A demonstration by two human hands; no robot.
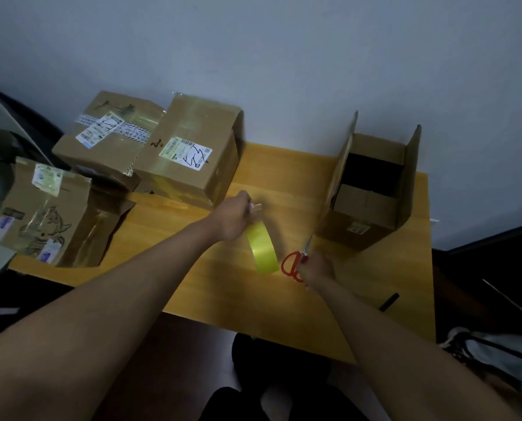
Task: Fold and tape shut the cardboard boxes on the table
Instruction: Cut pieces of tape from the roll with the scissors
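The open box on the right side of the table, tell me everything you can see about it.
The open box is plain brown cardboard, standing upright near the far right edge of the wooden table, close to the wall. Two long flaps stand up, one on each side; a shorter flap looks folded inward. The inside is dark. A small printed label sits on its near face. No hand touches it; the scissors tips point toward its near left corner.

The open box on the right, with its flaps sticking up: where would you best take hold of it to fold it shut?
Probably the open box is best taken by the top edges of its two tall flaps, from above and from either side: they stand upright and free, so they can swing inward over the opening. The right hand holds scissors just in front.
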